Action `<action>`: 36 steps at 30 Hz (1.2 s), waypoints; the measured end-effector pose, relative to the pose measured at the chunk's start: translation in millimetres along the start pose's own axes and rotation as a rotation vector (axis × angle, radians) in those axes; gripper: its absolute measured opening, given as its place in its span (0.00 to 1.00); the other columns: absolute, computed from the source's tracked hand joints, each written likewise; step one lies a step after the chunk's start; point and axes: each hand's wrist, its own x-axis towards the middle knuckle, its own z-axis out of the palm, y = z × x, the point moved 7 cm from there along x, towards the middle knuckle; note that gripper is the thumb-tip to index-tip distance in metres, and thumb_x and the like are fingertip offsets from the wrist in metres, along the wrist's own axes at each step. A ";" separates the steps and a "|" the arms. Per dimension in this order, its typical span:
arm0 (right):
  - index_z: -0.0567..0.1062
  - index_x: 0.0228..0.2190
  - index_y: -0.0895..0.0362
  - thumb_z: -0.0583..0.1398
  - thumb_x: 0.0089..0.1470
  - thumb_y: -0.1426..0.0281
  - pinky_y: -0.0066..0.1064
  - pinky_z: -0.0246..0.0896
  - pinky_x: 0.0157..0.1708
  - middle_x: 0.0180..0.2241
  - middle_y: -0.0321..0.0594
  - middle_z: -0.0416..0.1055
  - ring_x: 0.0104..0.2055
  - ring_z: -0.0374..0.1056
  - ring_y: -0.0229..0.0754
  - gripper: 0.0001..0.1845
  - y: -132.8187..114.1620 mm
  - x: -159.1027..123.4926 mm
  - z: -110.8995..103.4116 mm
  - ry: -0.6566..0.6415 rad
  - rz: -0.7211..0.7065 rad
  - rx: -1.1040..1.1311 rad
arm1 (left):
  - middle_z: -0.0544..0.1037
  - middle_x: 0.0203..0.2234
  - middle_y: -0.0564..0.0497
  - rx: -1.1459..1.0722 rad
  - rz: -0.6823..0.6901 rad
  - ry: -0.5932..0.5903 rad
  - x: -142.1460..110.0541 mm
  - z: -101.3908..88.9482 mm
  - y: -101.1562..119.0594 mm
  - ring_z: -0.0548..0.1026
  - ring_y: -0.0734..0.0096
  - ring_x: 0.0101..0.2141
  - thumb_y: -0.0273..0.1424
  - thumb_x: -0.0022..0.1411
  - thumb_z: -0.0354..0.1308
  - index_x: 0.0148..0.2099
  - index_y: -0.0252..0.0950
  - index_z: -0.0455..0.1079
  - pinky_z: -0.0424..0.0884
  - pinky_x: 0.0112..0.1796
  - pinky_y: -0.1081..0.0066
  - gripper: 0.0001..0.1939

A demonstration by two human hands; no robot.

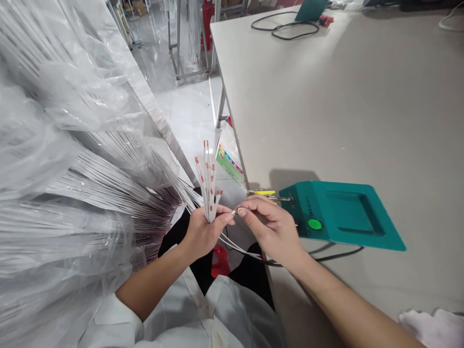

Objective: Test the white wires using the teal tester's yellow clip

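Observation:
A small bundle of white wires [208, 193] with orange-red ends stands upright in my left hand [205, 232], whose fingers are wrapped round it. My right hand [270, 224] pinches the orange-red tip of one white wire [234, 212], close against my left thumb and fingertips. More white wires trail below my hands toward the table's edge. Just right of my right hand, a teal device [348, 212] with a lit green button [315, 224] lies on the table. A metal probe and a yellow piece [266, 193] stick out at its left side, partly hidden by my hand.
Thick bundles of white wires [105, 183] under clear plastic fill the left side. The grey table [326, 111] spans the right, with a black cable [290, 31] at its back and a pale cloth [433, 326] at lower right. A printed box [230, 159] and red stool [220, 261] stand below.

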 end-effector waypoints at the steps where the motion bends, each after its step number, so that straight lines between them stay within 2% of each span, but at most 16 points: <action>1: 0.72 0.24 0.55 0.57 0.53 0.73 0.29 0.61 0.30 0.25 0.36 0.70 0.28 0.66 0.36 0.07 0.1 -0.1 0.4 -0.005 -0.007 0.002 | 0.66 0.15 0.56 0.000 -0.010 -0.009 -0.6 0.5 0.6 0.57 0.82 0.17 0.36 0.54 0.58 0.28 0.32 0.72 0.53 0.20 0.75 0.12; 7: 0.73 0.26 0.55 0.58 0.53 0.73 0.30 0.62 0.30 0.25 0.37 0.70 0.29 0.66 0.37 0.06 1.3 0.9 -2.3 -0.025 -0.001 -0.030 | 0.71 0.20 0.53 0.023 0.003 -0.013 -1.4 -2.9 4.8 0.58 0.82 0.18 0.37 0.55 0.57 0.29 0.31 0.71 0.54 0.20 0.76 0.12; 12: 0.75 0.35 0.54 0.59 0.54 0.71 0.31 0.65 0.34 0.34 0.41 0.73 0.36 0.69 0.39 0.06 -1.8 4.3 -16.5 0.006 0.017 -0.023 | 0.69 0.17 0.54 0.059 0.007 -0.037 -0.2 -4.5 4.9 0.61 0.80 0.19 0.37 0.54 0.58 0.27 0.32 0.71 0.57 0.23 0.75 0.12; 14: 0.75 0.35 0.54 0.60 0.52 0.70 0.30 0.65 0.34 0.35 0.41 0.73 0.36 0.69 0.39 0.06 -8.3 6.0 -13.7 -0.105 -0.031 -0.024 | 0.71 0.18 0.53 0.071 0.033 -0.096 0.3 -2.0 7.2 0.64 0.77 0.22 0.35 0.54 0.58 0.26 0.32 0.72 0.60 0.25 0.74 0.11; 17: 0.75 0.29 0.54 0.59 0.53 0.72 0.27 0.64 0.29 0.31 0.39 0.72 0.31 0.68 0.36 0.04 -18.9 6.0 -4.2 -0.322 -0.114 -0.020 | 0.73 0.20 0.51 0.091 0.111 -0.227 -0.2 2.7 14.1 0.68 0.74 0.26 0.34 0.54 0.58 0.24 0.32 0.72 0.63 0.30 0.73 0.11; 20: 0.76 0.28 0.55 0.58 0.54 0.74 0.25 0.61 0.26 0.27 0.37 0.72 0.27 0.66 0.33 0.07 -21.1 6.3 0.3 -0.393 -0.101 0.075 | 0.73 0.20 0.51 0.036 0.098 -0.315 -0.1 2.9 13.5 0.66 0.77 0.23 0.35 0.53 0.60 0.24 0.32 0.72 0.62 0.27 0.74 0.11; 25: 0.78 0.26 0.53 0.63 0.49 0.70 0.27 0.65 0.31 0.26 0.37 0.72 0.31 0.68 0.36 0.02 -0.1 1.4 8.5 -0.203 0.142 0.467 | 0.72 0.19 0.53 -0.272 -0.054 -0.360 1.8 5.9 -4.2 0.56 0.85 0.15 0.39 0.50 0.64 0.29 0.32 0.71 0.49 0.18 0.77 0.14; 29: 0.79 0.25 0.52 0.66 0.45 0.64 0.25 0.62 0.23 0.25 0.34 0.69 0.23 0.65 0.32 0.05 18.2 -11.6 28.5 -0.130 0.407 0.781 | 0.71 0.19 0.53 -0.437 -0.068 -0.332 2.8 12.2 -10.6 0.57 0.86 0.15 0.39 0.48 0.65 0.29 0.31 0.70 0.49 0.17 0.77 0.15; 33: 0.79 0.24 0.55 0.67 0.42 0.63 0.24 0.58 0.20 0.22 0.34 0.68 0.21 0.63 0.31 0.08 24.7 -18.0 35.9 -0.083 0.542 0.856 | 0.70 0.19 0.54 -0.481 -0.094 -0.297 2.3 17.2 -13.1 0.57 0.87 0.14 0.40 0.48 0.65 0.29 0.31 0.69 0.47 0.17 0.77 0.16; 36: 0.79 0.25 0.55 0.66 0.44 0.64 0.25 0.59 0.19 0.23 0.34 0.68 0.21 0.63 0.31 0.08 25.4 -17.3 31.0 -0.023 0.495 0.774 | 0.69 0.20 0.54 -0.470 -0.121 -0.258 1.9 17.6 -16.4 0.56 0.88 0.14 0.40 0.48 0.64 0.29 0.31 0.69 0.47 0.17 0.77 0.16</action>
